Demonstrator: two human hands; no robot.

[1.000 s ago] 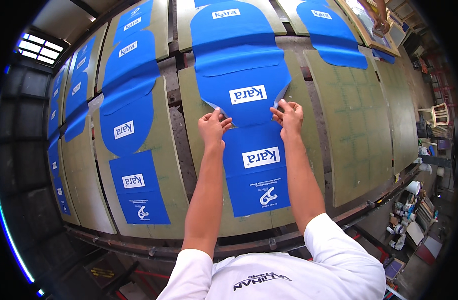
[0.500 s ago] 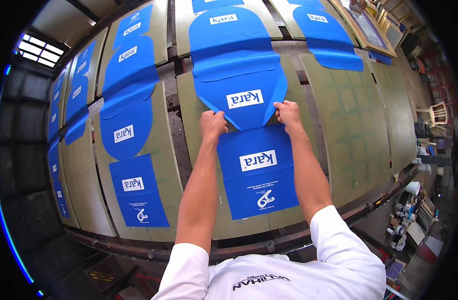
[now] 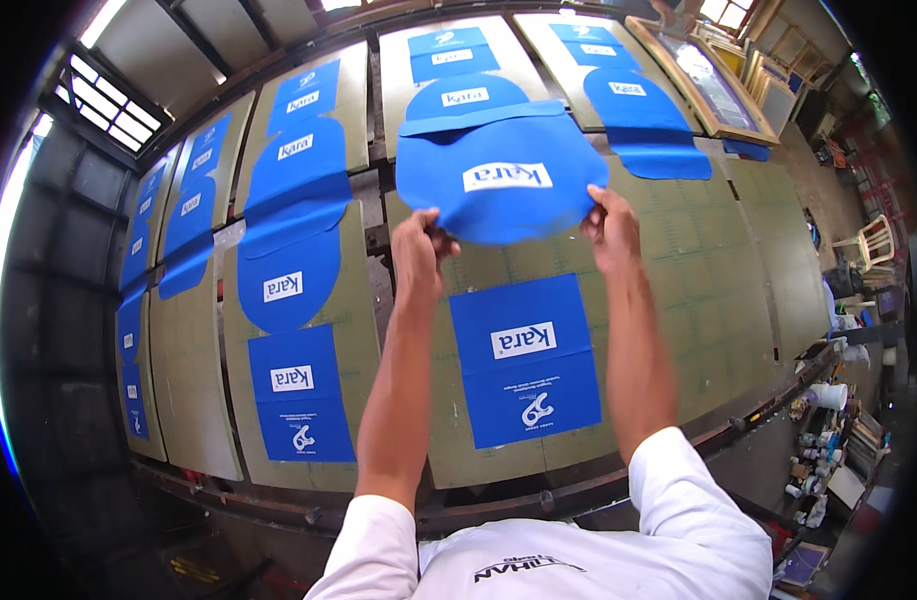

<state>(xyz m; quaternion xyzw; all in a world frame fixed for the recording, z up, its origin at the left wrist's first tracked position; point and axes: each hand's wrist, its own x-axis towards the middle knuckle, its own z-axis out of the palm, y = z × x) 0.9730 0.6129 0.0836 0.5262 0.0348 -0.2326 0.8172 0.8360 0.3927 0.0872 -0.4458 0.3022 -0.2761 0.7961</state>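
Note:
A blue printed fabric piece with a rounded near end and a white label is raised off the board. My left hand pinches its near left edge, and my right hand grips the right edge. Its far part, folded over at a crease, runs onto a rounded blue section lying on the board behind. Below my hands, between my forearms, a blue rectangular fabric piece with a white label and a white emblem lies flat on an olive-green board.
On the left, more blue fabric pieces lie across neighbouring boards. A rounded blue piece is at the far right, beside a wooden-framed screen. Dark gaps separate the boards. A plastic chair and clutter stand at the right.
Both hands have lifted the near rounded end of the fabric up and away from the rectangular piece, uncovering board between them. The view has shifted slightly, showing more of the far boards.

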